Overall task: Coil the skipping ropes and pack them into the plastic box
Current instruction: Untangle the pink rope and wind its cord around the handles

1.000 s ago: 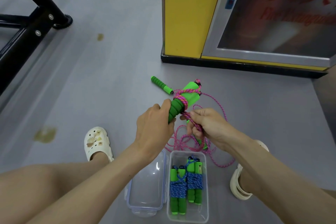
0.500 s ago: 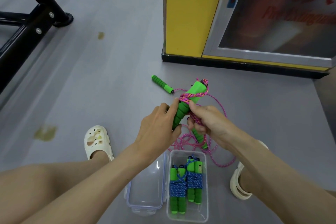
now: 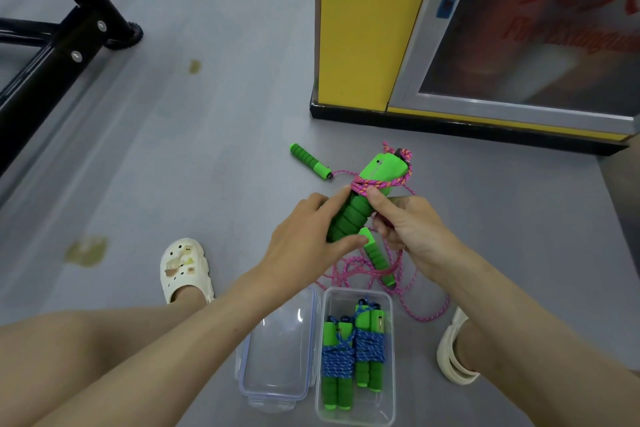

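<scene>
My left hand (image 3: 306, 236) grips a pair of green foam handles (image 3: 353, 215) held above the floor, their tops pointing up and right. Pink rope (image 3: 403, 178) is wound around the upper end of the handles. My right hand (image 3: 407, 225) pinches the pink rope just under those turns. More pink rope (image 3: 349, 269) lies loose on the floor below, with another green handle (image 3: 377, 258) among it. The clear plastic box (image 3: 389, 416) stands near my feet and holds two coiled ropes (image 3: 353, 352) with blue cord and green handles.
The box's clear lid (image 3: 277, 354) lies open to the left of the box. A separate green handle (image 3: 310, 161) rests on the grey floor farther off. A yellow cabinet (image 3: 367, 28) stands ahead, black gym equipment (image 3: 52, 55) at the left. My white clogs (image 3: 183, 270) flank the box.
The handle bundle has tilted further and my right hand has moved up the handles, drawing the pink rope around their upper end. My left hand has shifted its hold lower.
</scene>
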Demonstrator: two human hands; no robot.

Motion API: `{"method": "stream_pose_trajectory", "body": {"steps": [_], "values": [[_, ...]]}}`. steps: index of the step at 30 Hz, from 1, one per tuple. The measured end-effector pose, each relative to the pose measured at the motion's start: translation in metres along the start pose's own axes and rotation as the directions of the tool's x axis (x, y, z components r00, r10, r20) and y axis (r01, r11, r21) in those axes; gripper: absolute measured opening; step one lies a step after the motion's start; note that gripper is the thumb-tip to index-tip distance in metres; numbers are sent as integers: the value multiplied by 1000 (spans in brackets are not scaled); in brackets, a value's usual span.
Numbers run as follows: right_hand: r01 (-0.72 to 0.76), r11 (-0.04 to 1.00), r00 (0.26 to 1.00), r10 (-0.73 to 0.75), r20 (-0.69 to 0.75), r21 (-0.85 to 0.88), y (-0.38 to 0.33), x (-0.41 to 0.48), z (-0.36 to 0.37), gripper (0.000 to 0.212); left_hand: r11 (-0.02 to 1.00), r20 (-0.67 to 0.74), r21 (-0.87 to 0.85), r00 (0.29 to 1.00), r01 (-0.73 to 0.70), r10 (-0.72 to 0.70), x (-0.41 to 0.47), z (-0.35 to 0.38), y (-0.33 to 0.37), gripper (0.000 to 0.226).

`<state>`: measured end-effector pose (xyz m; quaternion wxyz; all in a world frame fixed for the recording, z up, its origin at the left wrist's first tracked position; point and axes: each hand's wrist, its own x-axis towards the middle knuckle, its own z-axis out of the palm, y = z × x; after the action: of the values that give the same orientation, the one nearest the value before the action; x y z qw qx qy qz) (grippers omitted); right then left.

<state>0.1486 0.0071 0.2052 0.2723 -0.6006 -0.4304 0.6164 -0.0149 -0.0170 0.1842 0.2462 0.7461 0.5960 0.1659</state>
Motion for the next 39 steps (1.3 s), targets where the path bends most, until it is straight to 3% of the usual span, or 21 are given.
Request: {"method": "stream_pose_trajectory", "body": {"steps": [3,6,10,13,15,19,23,27,31,39], "values": [[35,998,997,-32,76,-47,-3,-2,-2,50,891,16,-408,977,199,-211,7,-11,2,62],[55,998,984,-51,170,-16,-9,-6,-1,49,703,95,-621,923,348,-373,14,-20,-2,47],[44,997,977,-55,206,56,-12,-9,1,52,464,333,-748,874,474,-355,11,-22,5,33],[42,994,980,-60,189,97,-11,-8,1,53,324,472,-781,844,534,-255,8,-24,10,45],[48,993,987,-64,146,111,-11,-7,-1,54,291,505,-787,839,544,-201,7,-25,11,52],[43,994,997,-50,66,104,-8,-4,-3,42,332,378,-817,872,472,-311,10,-26,9,42],[31,1000,998,-31,47,-5,-6,-1,-3,40,501,232,-770,905,394,-356,10,-22,6,30],[18,993,998,-10,70,-116,-7,-1,-4,29,701,68,-636,928,323,-366,10,-16,2,33],[13,983,997,1,79,-183,-6,-1,-5,18,878,-97,-377,929,297,-356,11,-17,-4,41],[39,985,998,-29,62,-166,-3,0,-4,18,939,-151,-197,938,281,-313,8,-16,3,51]]}}
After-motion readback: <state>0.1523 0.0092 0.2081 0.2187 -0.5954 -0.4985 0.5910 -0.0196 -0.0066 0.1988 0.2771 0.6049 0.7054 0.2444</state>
